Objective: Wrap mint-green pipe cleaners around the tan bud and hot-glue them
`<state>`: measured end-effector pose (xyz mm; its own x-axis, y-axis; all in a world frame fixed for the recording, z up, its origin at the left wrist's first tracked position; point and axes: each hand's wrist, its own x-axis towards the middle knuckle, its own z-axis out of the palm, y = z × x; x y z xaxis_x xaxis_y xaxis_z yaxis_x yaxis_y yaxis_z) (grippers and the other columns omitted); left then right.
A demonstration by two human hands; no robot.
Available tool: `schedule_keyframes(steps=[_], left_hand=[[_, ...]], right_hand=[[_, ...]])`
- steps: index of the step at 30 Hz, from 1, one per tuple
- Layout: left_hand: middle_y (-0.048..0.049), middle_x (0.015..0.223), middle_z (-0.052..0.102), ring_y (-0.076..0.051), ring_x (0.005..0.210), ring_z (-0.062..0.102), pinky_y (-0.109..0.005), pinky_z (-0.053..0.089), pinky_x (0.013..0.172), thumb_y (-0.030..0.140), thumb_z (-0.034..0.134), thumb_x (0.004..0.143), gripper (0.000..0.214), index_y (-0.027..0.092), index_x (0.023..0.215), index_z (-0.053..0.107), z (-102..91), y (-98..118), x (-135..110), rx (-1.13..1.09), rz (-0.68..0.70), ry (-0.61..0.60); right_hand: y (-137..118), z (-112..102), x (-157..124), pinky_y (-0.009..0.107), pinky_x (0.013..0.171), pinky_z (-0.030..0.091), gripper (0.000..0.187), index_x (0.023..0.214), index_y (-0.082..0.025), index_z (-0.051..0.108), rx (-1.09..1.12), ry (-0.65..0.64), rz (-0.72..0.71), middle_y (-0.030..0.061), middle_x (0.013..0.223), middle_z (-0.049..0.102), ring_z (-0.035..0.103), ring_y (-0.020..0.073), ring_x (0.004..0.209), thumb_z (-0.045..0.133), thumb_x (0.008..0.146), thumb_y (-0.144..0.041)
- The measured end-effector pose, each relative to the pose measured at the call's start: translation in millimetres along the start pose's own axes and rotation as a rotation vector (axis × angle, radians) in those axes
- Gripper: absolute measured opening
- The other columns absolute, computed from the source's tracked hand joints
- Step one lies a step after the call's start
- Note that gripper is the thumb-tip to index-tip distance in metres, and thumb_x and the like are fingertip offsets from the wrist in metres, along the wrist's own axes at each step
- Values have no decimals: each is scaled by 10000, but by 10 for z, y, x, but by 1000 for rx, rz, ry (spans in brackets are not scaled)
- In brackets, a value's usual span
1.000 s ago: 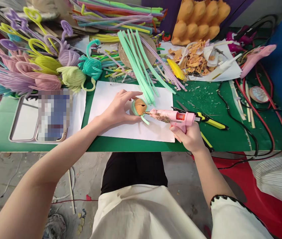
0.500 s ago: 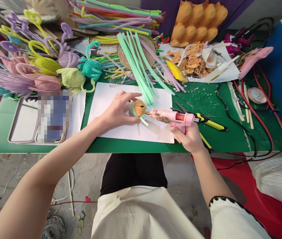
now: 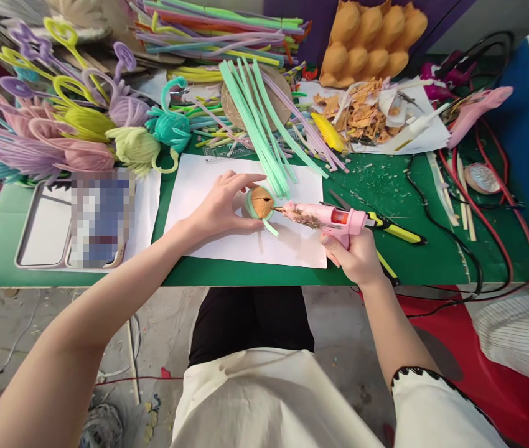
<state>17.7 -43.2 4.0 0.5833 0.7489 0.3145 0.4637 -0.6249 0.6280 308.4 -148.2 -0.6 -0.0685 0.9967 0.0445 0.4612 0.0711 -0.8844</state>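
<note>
My left hand (image 3: 227, 205) closes its thumb and fingers around a small tan cup-like piece (image 3: 261, 203), which looks like egg-carton pulp. A pale green pipe cleaner (image 3: 271, 228) runs around that piece, its loose end sticking out at the lower right. In my right hand (image 3: 355, 255) is a pink hot glue gun (image 3: 325, 219), gripped by its handle. Its nozzle points left, at the right side of the tan piece; I cannot tell if they touch. Below them lies a white sheet of paper (image 3: 213, 249).
Mint pipe cleaners (image 3: 255, 124) reach onto the paper's back edge. Yellow-black scissors (image 3: 397, 230) lie right of the glue gun. Cables (image 3: 498, 242) loop across the right side. A phone (image 3: 101, 221) and yarn swans (image 3: 87, 152) occupy the left; an egg carton (image 3: 371, 43) stands behind.
The glue gun has shifted very slightly, with its nozzle a little higher and farther right on the tan piece. My left hand and the piece look unmoved.
</note>
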Motion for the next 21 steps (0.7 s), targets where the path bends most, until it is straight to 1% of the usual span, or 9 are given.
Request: schedule_keyframes(steps=[5, 8, 14, 17, 21], left_hand=[[-88, 1199, 717, -273, 1107, 630, -412, 484, 1015, 331, 891, 695, 776, 198, 1394, 581, 4, -8, 1, -16, 12, 6], [-91, 1194, 718, -275, 1106, 629, -419, 479, 1023, 348, 888, 702, 775, 195, 1396, 579, 4, -11, 1, -12, 18, 5], [-89, 1225, 714, -266, 1106, 639, -414, 483, 1022, 339, 870, 722, 751, 199, 1396, 571, -6, 2, -3, -6, 21, -4], [-90, 1210, 716, -268, 1095, 640, -421, 480, 1023, 349, 877, 714, 767, 191, 1400, 573, -4, 1, -4, -5, 19, 1], [-92, 1206, 719, -273, 1086, 639, -438, 473, 1030, 372, 885, 704, 785, 196, 1403, 575, 3, -4, -3, -3, 9, 0]], right_hand=[[8, -1, 0, 280, 446, 432, 514, 1013, -173, 781, -3, -3, -5, -15, 484, 513, 565, 181, 485, 654, 882, -653], [-20, -1, 7, 285, 453, 432, 530, 1020, -169, 784, 0, -2, -7, -17, 483, 510, 558, 180, 481, 651, 879, -663], [-94, -14, 24, 288, 447, 405, 532, 1043, -175, 789, 11, -3, -8, -32, 459, 470, 507, 166, 441, 662, 874, -663], [-52, -15, 30, 287, 442, 398, 519, 1018, -174, 794, 7, 6, -15, -30, 456, 469, 508, 166, 443, 669, 873, -656], [31, -8, 34, 276, 427, 373, 520, 1073, -165, 781, -2, 7, -23, -35, 462, 469, 491, 156, 437, 654, 890, -635]])
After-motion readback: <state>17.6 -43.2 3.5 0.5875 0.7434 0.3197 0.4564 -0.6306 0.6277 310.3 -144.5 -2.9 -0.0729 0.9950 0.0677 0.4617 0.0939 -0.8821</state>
